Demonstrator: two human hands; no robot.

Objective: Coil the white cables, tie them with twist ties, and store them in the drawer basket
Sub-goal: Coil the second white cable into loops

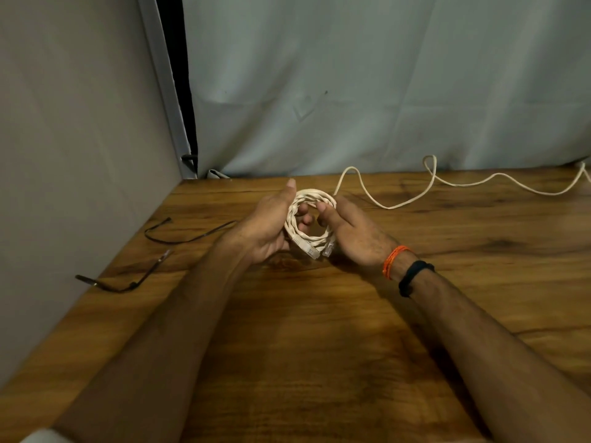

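Observation:
A coiled white cable (311, 199) is held above the wooden table (319, 346) between both hands. My left hand (265, 228) grips the coil's left side, its fingers showing through the ring. My right hand (355, 235) holds the right side, thumb on the top of the coil. Two plug ends (315, 251) hang at the coil's bottom. A second white cable (447, 183) lies loose and uncoiled along the table's far right. Two dark twist ties lie to the left: one (182, 235) farther back, one (128, 279) nearer the table's left edge.
A grey panel (80, 155) stands along the table's left edge, and a pale cloth backdrop (383, 91) hangs behind the far edge. No drawer or basket shows in this view.

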